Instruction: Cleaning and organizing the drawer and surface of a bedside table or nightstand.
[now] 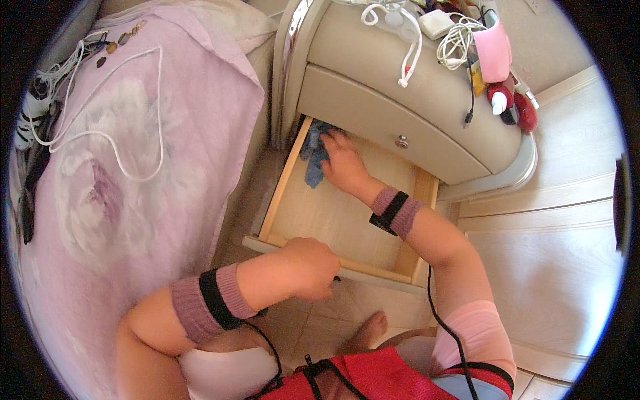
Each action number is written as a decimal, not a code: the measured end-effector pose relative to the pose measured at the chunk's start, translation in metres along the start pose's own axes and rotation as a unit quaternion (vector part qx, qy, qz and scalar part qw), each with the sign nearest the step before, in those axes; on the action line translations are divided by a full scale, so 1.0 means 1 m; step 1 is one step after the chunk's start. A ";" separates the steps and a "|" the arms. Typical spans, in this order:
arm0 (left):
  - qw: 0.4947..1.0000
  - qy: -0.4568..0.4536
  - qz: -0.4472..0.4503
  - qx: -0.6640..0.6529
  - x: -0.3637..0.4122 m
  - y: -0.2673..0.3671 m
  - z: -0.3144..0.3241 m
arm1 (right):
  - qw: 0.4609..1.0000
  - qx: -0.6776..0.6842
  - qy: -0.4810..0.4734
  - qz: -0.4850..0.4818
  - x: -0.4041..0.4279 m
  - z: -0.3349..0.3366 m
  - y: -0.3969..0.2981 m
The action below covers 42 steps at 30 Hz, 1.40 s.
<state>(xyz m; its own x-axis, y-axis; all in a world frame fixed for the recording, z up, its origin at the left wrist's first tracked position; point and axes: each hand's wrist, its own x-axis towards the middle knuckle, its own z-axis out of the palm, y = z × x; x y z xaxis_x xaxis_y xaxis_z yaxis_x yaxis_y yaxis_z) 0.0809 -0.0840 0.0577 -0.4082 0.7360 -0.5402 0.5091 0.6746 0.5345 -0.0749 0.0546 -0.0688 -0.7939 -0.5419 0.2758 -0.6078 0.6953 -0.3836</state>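
An open wooden drawer [350,220] juts out from a cream nightstand [370,95]. Inside it, at the back left corner, my right hand [345,162] presses on a crumpled blue cloth [315,167], which lies partly beneath my fingers. Whether the fingers grip the cloth or only rest on it cannot be told. My left hand [312,267] is curled at the drawer's front edge, knuckles up; its fingertips are hidden, and a small dark part, perhaps a knob, shows beside it. Both wrists wear mauve knitted bands with black straps.
A bed with a pink floral cover [200,125] stands at the left, a white cable [161,100] lying on it. Coiled cables [455,45], a white adapter [435,24] and a pink container [492,52] crowd the nightstand top. Pale panelled doors [545,260] flank the right. Black cords hang from both arms.
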 end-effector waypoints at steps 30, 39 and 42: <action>1.000 -0.020 0.002 0.005 0.001 0.002 -0.001 | 0.887 -0.297 -0.314 0.166 -0.061 -0.068 0.118; 0.999 0.048 0.016 0.007 0.000 0.002 0.003 | 0.861 -0.290 -0.408 0.087 -0.056 -0.073 0.113; 1.000 0.022 0.007 -0.002 0.000 0.003 0.000 | 0.797 -0.289 -0.527 0.050 -0.066 -0.075 0.078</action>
<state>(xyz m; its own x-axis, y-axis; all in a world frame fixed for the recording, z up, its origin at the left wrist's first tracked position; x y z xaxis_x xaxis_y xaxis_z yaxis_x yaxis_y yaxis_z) 0.0823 -0.0826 0.0595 -0.4344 0.7469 -0.5034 0.5120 0.6646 0.5442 -0.0708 0.1801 -0.0510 -0.5693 -0.3530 -0.7425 -0.6896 0.6967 0.1975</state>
